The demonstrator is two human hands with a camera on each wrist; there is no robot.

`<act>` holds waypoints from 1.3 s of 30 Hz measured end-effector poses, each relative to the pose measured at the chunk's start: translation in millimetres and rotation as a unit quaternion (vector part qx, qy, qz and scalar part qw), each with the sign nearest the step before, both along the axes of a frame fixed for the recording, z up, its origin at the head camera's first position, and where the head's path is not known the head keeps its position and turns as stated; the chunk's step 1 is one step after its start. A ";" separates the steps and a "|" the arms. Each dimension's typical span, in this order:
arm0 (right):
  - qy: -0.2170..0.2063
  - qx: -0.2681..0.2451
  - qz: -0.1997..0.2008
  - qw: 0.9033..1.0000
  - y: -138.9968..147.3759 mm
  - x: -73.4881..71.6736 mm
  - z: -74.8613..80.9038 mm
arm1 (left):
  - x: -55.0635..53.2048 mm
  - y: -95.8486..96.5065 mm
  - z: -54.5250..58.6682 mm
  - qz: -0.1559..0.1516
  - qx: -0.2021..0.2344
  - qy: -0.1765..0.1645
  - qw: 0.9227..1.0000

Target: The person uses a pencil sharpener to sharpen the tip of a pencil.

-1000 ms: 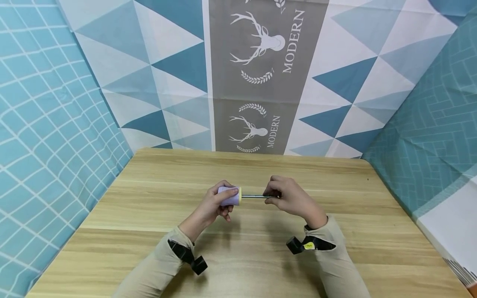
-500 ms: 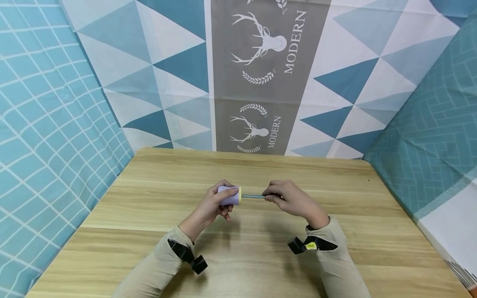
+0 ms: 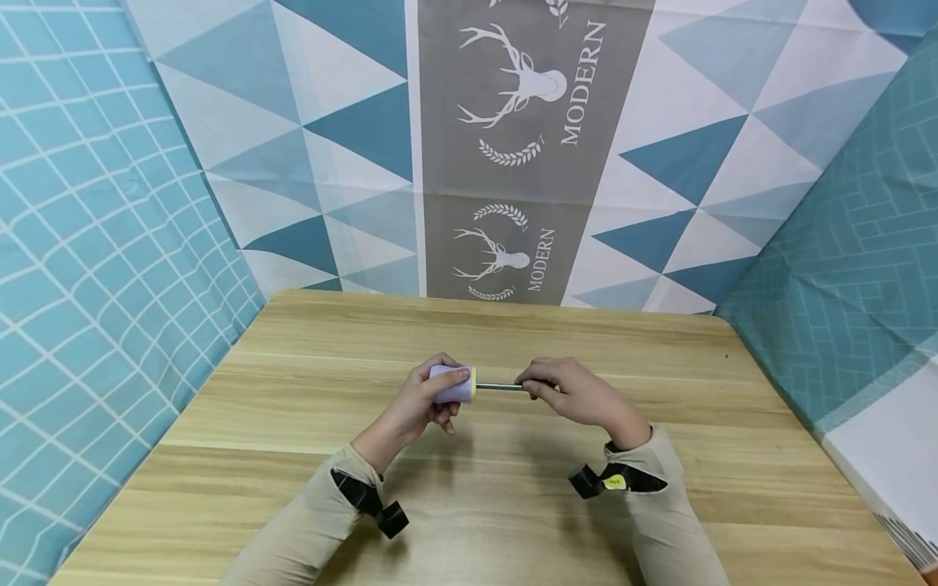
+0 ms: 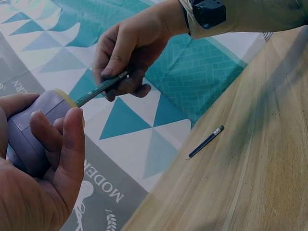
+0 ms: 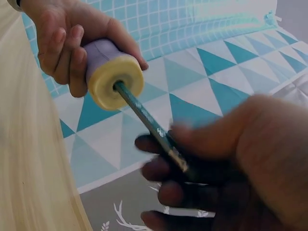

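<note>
My left hand (image 3: 418, 400) grips a purple pencil sharpener (image 3: 451, 386) with a yellow end, fingers and thumb wrapped round its body. A dark green pencil (image 3: 501, 387) runs into the hole in that yellow end, its tip hidden inside. On the right, my right hand (image 3: 575, 392) pinches the pencil's other end between thumb and fingers. From the right wrist view, the sharpener (image 5: 102, 94) faces the camera and the pencil (image 5: 143, 115) slants toward the blurred right thumb. Both hands are held above the wooden table.
The wooden table (image 3: 308, 342) spans the space beneath my hands. Another pencil (image 4: 206, 142) lies on it in the left wrist view. Patterned cloth (image 3: 344, 163) stands behind the table, with blue gridded cloth (image 3: 95, 212) on the left and teal cloth (image 3: 850, 220) on the right.
My right hand has rolled at the pencil's end, its fingers going from curled to more extended over it. My left hand and the sharpener stay in place.
</note>
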State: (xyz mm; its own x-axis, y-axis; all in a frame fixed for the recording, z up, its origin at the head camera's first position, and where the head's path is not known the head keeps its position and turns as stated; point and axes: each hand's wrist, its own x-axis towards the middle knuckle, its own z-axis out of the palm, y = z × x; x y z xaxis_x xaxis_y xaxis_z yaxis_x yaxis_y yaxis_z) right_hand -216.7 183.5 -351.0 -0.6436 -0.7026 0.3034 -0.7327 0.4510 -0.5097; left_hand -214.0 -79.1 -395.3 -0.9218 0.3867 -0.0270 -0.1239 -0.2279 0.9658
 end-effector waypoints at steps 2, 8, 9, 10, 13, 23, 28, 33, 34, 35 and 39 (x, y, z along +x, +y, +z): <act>0.019 -0.026 0.010 0.999 1.3 0.3 0.0 | 0.3 0.3 0.3 -0.001 0.000 0.001 1.000; 0.077 -0.052 0.021 0.995 -1.3 1.2 -1.5 | 0.1 0.9 -0.6 -0.001 0.000 0.000 1.000; 0.081 -0.048 0.018 0.995 -2.0 1.4 -1.8 | 0.2 1.0 -0.7 -0.001 0.000 0.000 1.000; 0.085 -0.044 0.014 0.995 -2.6 1.6 -2.1 | 0.6 1.0 -0.6 0.000 0.001 -0.001 1.000; 0.092 -0.038 0.000 0.995 -4.0 2.0 -1.9 | 1.5 1.3 -0.2 0.000 0.003 0.000 1.000; 0.096 -0.021 -0.013 0.995 -5.2 4.2 1.6 | 1.9 2.0 -1.1 -0.004 0.005 -0.003 1.000; 0.087 -0.010 -0.012 0.996 -5.1 4.7 2.5 | 2.5 2.1 -1.9 -0.005 0.005 0.000 1.000; 0.084 -0.004 -0.005 0.996 -4.1 4.2 3.5 | 2.2 2.1 -1.6 -0.006 0.005 0.004 1.000; 0.084 -0.003 -0.003 0.996 -3.9 4.3 3.8 | 2.4 2.2 -1.3 -0.007 0.005 0.004 1.000; 0.082 -0.001 -0.001 0.997 -3.7 4.3 3.9 | 2.6 2.3 -1.1 -0.006 0.006 0.004 1.000; 0.072 0.010 0.001 0.997 -3.3 4.3 3.0 | 2.7 2.1 -1.1 -0.006 0.006 0.002 1.000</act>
